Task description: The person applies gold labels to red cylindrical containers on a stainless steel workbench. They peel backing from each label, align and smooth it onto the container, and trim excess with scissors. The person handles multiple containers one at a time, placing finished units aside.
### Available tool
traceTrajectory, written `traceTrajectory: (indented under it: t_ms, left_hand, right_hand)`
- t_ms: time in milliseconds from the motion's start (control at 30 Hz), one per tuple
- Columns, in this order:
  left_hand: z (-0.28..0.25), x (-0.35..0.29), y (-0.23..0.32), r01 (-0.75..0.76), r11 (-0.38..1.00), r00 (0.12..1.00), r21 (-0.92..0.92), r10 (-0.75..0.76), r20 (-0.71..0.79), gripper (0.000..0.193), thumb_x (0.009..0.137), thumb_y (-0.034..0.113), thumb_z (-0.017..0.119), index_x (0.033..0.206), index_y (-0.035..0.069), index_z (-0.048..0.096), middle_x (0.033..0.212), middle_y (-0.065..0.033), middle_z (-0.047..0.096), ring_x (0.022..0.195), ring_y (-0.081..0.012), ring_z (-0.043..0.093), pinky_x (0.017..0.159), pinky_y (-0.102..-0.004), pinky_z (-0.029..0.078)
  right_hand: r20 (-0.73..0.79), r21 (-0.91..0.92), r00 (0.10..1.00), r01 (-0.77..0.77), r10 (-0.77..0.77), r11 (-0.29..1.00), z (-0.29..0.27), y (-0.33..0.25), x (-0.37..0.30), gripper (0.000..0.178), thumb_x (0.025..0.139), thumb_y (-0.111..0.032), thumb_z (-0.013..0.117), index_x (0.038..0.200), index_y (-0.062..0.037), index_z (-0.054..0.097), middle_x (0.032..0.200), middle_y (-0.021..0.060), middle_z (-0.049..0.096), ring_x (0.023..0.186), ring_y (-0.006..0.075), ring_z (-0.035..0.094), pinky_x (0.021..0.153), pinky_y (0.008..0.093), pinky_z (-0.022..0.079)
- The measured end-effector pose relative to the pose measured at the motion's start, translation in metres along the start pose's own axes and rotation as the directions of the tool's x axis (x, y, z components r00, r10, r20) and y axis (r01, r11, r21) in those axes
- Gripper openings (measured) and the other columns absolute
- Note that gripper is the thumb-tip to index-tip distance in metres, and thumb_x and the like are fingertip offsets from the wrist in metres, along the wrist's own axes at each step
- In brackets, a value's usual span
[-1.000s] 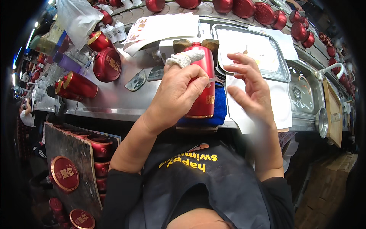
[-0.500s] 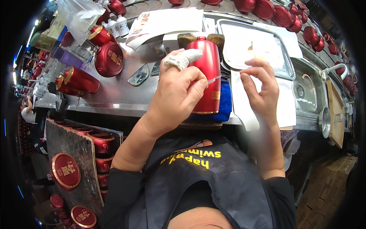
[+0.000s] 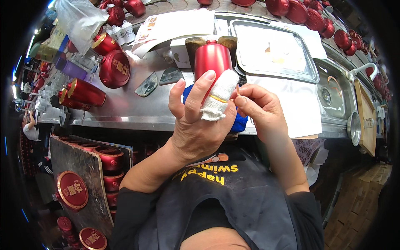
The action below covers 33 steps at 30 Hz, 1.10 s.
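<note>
Red bottle lies on tabletop in front of the person, neck pointing away, btw 2 dark wooden blocks; blue cloth shows by its near end. L hand is raised over bottle's near part & hides it; some fingers spread wide, one w/ white knit finger sleeve & thin yellow band. Can't tell if L thumb side grips anything, as sleeve blocks view. R hand is just beside, to the right; its thumb & index are pinched narrow on a thin sliver, too small to tell what kind.

Right of bottle: metal-rimmed tray, white paper on its near side, then sink. Left: dark glassy pc, round red flask, & farther left, red bottles w/ gold trim lying tilted.
</note>
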<state>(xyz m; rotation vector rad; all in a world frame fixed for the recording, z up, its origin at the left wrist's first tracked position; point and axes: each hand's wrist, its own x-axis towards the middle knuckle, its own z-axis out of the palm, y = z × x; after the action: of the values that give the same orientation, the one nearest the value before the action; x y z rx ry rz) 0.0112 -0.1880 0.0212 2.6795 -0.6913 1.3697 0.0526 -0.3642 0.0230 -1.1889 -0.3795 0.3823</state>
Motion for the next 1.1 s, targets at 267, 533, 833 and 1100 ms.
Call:
traceTrajectory:
  t_ms: [267, 533, 833, 1100]
  left_hand:
    - [-0.025, 0.016, -0.02, 0.319, 0.846, 0.938, -0.427, -0.218, 0.268, 0.026, 0.098, 0.03, 0.061, 0.102, 0.008, 0.074, 0.128, -0.0208, 0.063, 0.131, -0.0424, 0.044, 0.114, -0.0494, 0.027]
    - [-0.009, 0.027, -0.019, 0.289, 0.824, 0.938, -0.488, -0.143, 0.314, 0.011, 0.089, 0.015, 0.069, 0.092, 0.004, 0.068, 0.123, -0.021, 0.064, 0.128, -0.0465, 0.047, 0.11, -0.0517, 0.032]
    - [-0.007, -0.003, -0.019, 0.392, 0.713, 0.912, -0.581, -0.221, 0.344, 0.007, 0.086, 0.013, 0.068, 0.089, 0.007, 0.066, 0.106, -0.0161, 0.065, 0.12, -0.0402, 0.049, 0.108, -0.0465, 0.031]
    - [-0.008, -0.058, -0.026, 0.479, 0.727, 0.873, -0.493, -0.333, 0.357, 0.068, 0.075, 0.022, 0.081, 0.133, 0.004, 0.052, 0.122, -0.0189, 0.057, 0.118, -0.0399, 0.046, 0.11, -0.05, 0.029]
  right_hand:
    - [0.013, -0.12, 1.0, 0.014, -0.013, 0.993, -0.012, -0.006, 0.0, 0.013, 0.098, -0.01, 0.065, 0.102, 0.0018, 0.068, 0.094, 0.0031, 0.07, 0.087, 0.0069, 0.064, 0.079, 0.0227, 0.051]
    - [0.119, -0.452, 0.99, -0.011, 0.072, 0.892, -0.011, -0.018, -0.003, 0.014, 0.096, -0.003, 0.064, 0.109, 0.0023, 0.066, 0.093, 0.0, 0.065, 0.085, 0.0045, 0.059, 0.075, 0.0215, 0.049]
    - [0.08, -0.374, 0.994, -0.04, 0.075, 0.927, -0.013, -0.006, -0.01, 0.013, 0.096, -0.01, 0.07, 0.101, 0.0013, 0.067, 0.089, -0.0009, 0.064, 0.081, 0.0048, 0.056, 0.072, 0.0196, 0.045]
    - [-0.004, -0.394, 0.973, -0.213, 0.23, 0.894, -0.012, 0.003, -0.026, 0.008, 0.097, -0.005, 0.067, 0.103, -0.0002, 0.069, 0.093, -0.0019, 0.065, 0.085, 0.0035, 0.055, 0.077, 0.0196, 0.045]
